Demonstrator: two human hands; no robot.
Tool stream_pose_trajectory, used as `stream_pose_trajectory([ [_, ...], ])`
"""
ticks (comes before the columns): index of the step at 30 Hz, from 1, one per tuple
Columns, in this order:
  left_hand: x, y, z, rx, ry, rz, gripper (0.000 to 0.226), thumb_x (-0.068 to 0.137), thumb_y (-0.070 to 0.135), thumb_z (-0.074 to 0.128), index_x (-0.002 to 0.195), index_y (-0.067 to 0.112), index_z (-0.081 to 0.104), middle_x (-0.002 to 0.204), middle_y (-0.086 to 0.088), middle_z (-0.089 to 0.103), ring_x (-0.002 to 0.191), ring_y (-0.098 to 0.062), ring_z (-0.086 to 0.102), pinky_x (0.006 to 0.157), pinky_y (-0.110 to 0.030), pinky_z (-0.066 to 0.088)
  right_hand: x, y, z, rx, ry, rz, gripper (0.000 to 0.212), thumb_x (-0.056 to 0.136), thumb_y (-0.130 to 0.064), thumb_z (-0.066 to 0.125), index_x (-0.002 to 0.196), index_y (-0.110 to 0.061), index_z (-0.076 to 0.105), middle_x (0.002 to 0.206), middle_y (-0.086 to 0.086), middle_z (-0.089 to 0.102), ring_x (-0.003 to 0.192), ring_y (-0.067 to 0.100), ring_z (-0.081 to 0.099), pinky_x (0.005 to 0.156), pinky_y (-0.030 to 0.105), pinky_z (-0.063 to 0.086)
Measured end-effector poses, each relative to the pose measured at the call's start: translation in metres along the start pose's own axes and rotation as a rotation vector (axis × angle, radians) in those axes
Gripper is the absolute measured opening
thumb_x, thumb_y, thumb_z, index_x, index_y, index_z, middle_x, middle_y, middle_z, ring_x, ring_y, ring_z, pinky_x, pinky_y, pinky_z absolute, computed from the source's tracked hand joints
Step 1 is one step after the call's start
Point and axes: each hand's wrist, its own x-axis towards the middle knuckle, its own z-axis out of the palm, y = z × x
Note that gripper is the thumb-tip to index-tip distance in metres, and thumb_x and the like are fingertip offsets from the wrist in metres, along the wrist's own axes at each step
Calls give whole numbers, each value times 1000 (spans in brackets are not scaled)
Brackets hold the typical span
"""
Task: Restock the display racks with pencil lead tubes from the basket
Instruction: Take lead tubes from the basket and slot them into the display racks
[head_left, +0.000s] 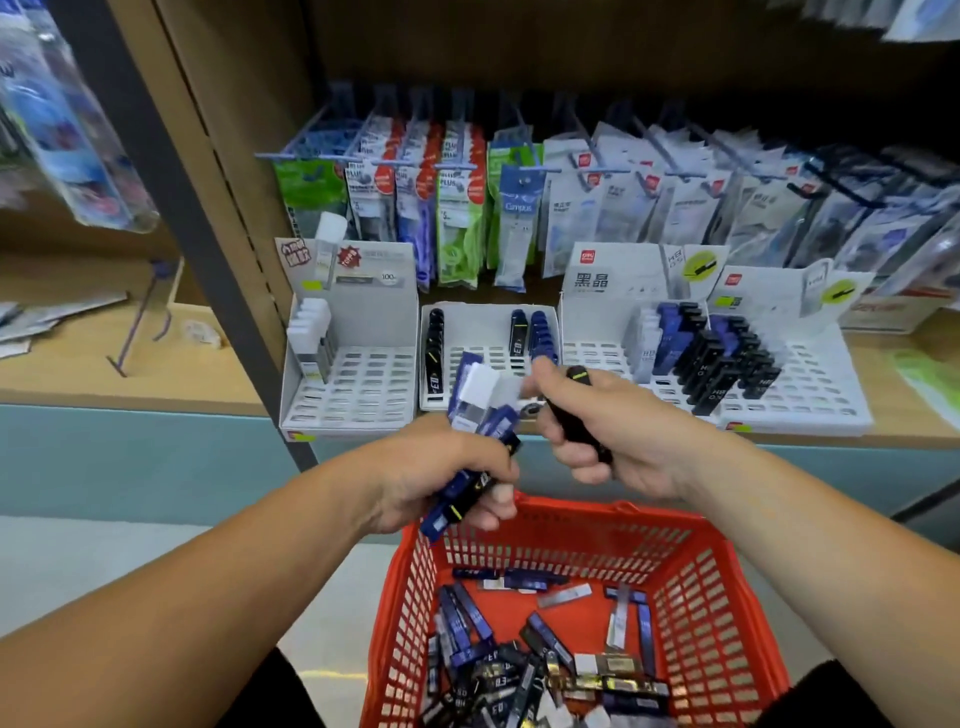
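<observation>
Over red lattice basket (623, 511), slim glossy tubes (483, 402) in left grip (436, 473), right grip (623, 428).

Packets (457, 208) hang on pegs at twelve o'clock above a wooden shelf (898, 421). A dark post (208, 260) slants at ten o'clock, beside blurred, perhaps plastic-wrapped, goods (67, 130).

Location: stationery shop. Indicators: packaged goods (457, 208) on peg hooks (575, 124), slotted display racks (358, 387) on a wooden shelf (130, 374), red shopping basket (691, 597) in front.
</observation>
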Motion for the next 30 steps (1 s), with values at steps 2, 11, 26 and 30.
stream_pose_trajectory([
  [2, 5, 0, -9, -50, 94, 46, 4, 89, 0, 67, 86, 3, 67, 74, -16, 63, 64, -23, 64, 56, -30, 51, 5, 0, -11, 66, -13, 7, 29, 103, -39, 58, 110, -12, 50, 75, 7, 54, 53, 15, 37, 42, 24, 24],
  [11, 34, 8, -13, -233, 306, 176, 9, 84, 16, 84, 86, 12, 76, 69, -6, 60, 61, -13, 56, 59, -31, 55, 26, 7, -18, -104, 18, 35, 14, 101, -8, 62, 115, -7, 64, 86, 13, 70, 61, 19, 53, 47, 27, 31],
  [26, 46, 18, -21, -148, 402, 284, 16, 84, 15, 84, 95, 8, 76, 78, -11, 68, 68, -19, 60, 52, -30, 48, 23, 7, -36, -415, 6, -34, 11, 98, -20, 69, 109, -17, 69, 64, -4, 38, 57, 14, 27, 49, 25, 25],
  [30, 46, 18, -28, -175, 424, 297, 14, 84, 15, 84, 93, 10, 75, 78, -13, 67, 67, -23, 57, 52, -31, 46, 22, 9, -41, -250, 89, -5, 14, 94, -16, 74, 94, -8, 62, 78, 10, 38, 58, 14, 26, 48, 26, 17],
])
